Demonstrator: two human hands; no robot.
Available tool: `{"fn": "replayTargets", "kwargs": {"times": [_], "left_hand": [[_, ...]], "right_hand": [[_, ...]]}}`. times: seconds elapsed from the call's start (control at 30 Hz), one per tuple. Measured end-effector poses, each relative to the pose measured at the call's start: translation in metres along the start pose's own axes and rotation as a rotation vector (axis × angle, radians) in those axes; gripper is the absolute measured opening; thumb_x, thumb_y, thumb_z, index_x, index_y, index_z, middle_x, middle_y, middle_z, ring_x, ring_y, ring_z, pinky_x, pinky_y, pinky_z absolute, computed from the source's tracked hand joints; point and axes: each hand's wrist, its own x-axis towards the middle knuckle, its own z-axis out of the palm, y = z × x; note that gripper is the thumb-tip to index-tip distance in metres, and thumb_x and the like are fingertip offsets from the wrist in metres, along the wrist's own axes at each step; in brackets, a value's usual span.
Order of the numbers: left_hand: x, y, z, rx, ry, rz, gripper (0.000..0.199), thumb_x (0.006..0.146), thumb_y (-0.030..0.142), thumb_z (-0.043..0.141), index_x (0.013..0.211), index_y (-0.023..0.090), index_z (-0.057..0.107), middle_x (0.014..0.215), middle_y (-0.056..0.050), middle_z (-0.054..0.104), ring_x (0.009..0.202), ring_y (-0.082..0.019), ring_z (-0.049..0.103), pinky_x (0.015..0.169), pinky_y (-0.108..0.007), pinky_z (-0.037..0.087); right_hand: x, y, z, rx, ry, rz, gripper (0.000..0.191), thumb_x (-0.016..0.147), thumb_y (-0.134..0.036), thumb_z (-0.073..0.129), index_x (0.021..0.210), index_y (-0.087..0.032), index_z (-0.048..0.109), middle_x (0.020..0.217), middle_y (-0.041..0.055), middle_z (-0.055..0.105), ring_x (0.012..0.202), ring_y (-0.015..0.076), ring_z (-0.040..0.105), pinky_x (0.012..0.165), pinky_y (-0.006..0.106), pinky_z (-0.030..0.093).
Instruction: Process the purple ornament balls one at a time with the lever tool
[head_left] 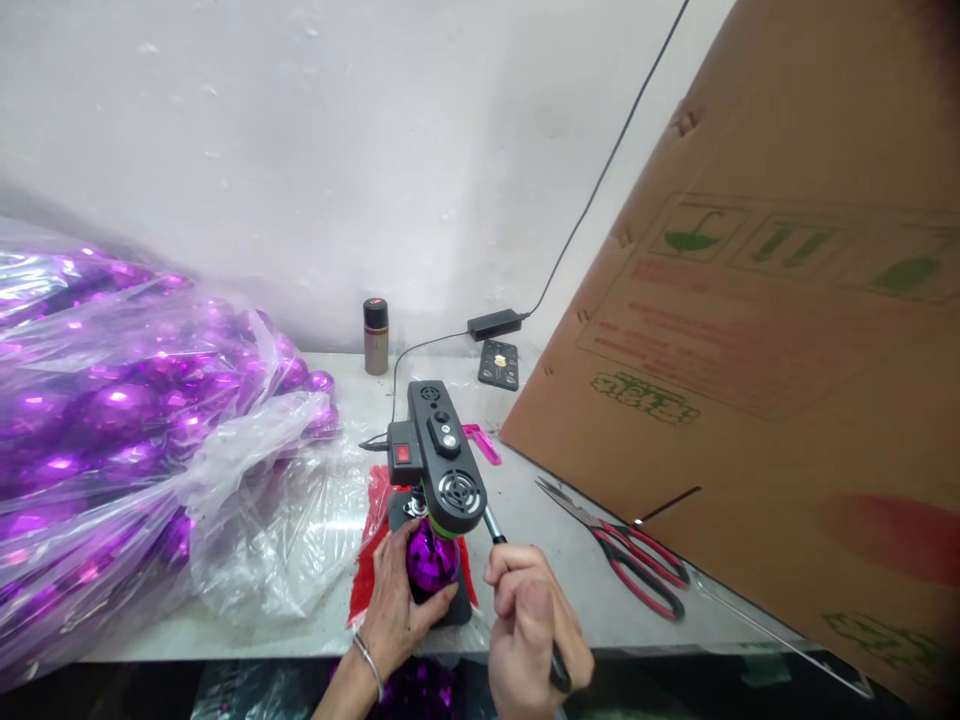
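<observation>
A right hand [536,625] is closing around the black grip of a lever [491,522] at five o'clock of a compact black machine [450,455]. At seven o'clock, a left hand [397,590], wearing a silvery bracelet [367,665], is clasping a shiny purple ball [432,558], fingers on one side and thumb on the other. The ball is sitting at six o'clock, under the machine's near end; whether the two are touching is staying hidden. The table's front edge is running close below, with both wrists reaching in across it. A strip of white tabletop [525,500] is giving the right hand room toward four o'clock, where red-and-black scissors [645,575] are lying just beside a big cardboard box [735,350]. The box is leaning in from two to four o'clock, while a clear bag [247,500] of purple balls [112,400] is crowding the nine o'clock side. Red material [362,585] is spreading beneath the machine. Farther back, a dark-capped bottle [376,345] is standing upright at eleven o'clock, and a power adapter [495,324] is resting at one, before a pale wall [390,150].
</observation>
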Motion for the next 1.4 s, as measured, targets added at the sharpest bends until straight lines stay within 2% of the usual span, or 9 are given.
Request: {"fn": "replayTargets", "kwargs": {"times": [0.43, 0.8, 1.1, 1.3, 1.4], "left_hand": [[0.002, 0.006, -0.004, -0.037, -0.056, -0.052, 0.08, 0.08, 0.053, 0.085, 0.149, 0.017, 0.065, 0.146, -0.022, 0.072, 0.139, -0.049, 0.065, 0.121, -0.073, 0.051], [0.002, 0.005, 0.0, 0.005, -0.015, -0.024, 0.079, 0.078, 0.049, 0.086, 0.147, 0.019, 0.065, 0.144, -0.021, 0.074, 0.135, -0.048, 0.068, 0.118, -0.071, 0.055], [0.004, 0.008, 0.001, 0.034, 0.006, 0.009, 0.076, 0.077, 0.042, 0.086, 0.146, 0.018, 0.066, 0.139, -0.021, 0.076, 0.131, -0.046, 0.072, 0.115, -0.07, 0.057], [0.006, 0.008, -0.001, 0.045, -0.008, 0.023, 0.075, 0.077, 0.04, 0.087, 0.146, 0.019, 0.066, 0.138, -0.02, 0.077, 0.129, -0.045, 0.074, 0.113, -0.068, 0.06], [0.007, 0.006, 0.001, 0.055, 0.005, 0.027, 0.077, 0.076, 0.041, 0.089, 0.146, 0.018, 0.066, 0.138, -0.021, 0.077, 0.129, -0.046, 0.074, 0.113, -0.068, 0.06]], "right_hand": [[0.002, 0.0, 0.0, -0.035, -0.015, -0.015, 0.052, 0.118, -0.033, 0.051, 0.066, -0.024, 0.051, 0.057, -0.005, 0.049, 0.052, 0.0142, 0.057, 0.052, 0.029, 0.039], [0.0, 0.003, -0.002, -0.041, -0.048, -0.022, 0.053, 0.118, -0.034, 0.05, 0.066, -0.024, 0.05, 0.058, -0.005, 0.049, 0.052, 0.0139, 0.056, 0.052, 0.028, 0.038], [-0.01, 0.011, -0.004, -0.023, -0.018, 0.0, 0.05, 0.116, -0.031, 0.051, 0.067, -0.024, 0.05, 0.058, -0.0046, 0.049, 0.054, 0.015, 0.057, 0.054, 0.029, 0.039], [-0.009, 0.013, -0.001, -0.009, 0.024, -0.045, 0.049, 0.115, -0.028, 0.051, 0.066, -0.023, 0.048, 0.057, -0.0056, 0.046, 0.052, 0.0135, 0.056, 0.053, 0.028, 0.039], [-0.02, 0.018, -0.004, -0.013, -0.006, -0.053, 0.048, 0.115, -0.023, 0.049, 0.067, -0.023, 0.05, 0.061, -0.0032, 0.053, 0.055, 0.0141, 0.058, 0.053, 0.028, 0.041]]}}
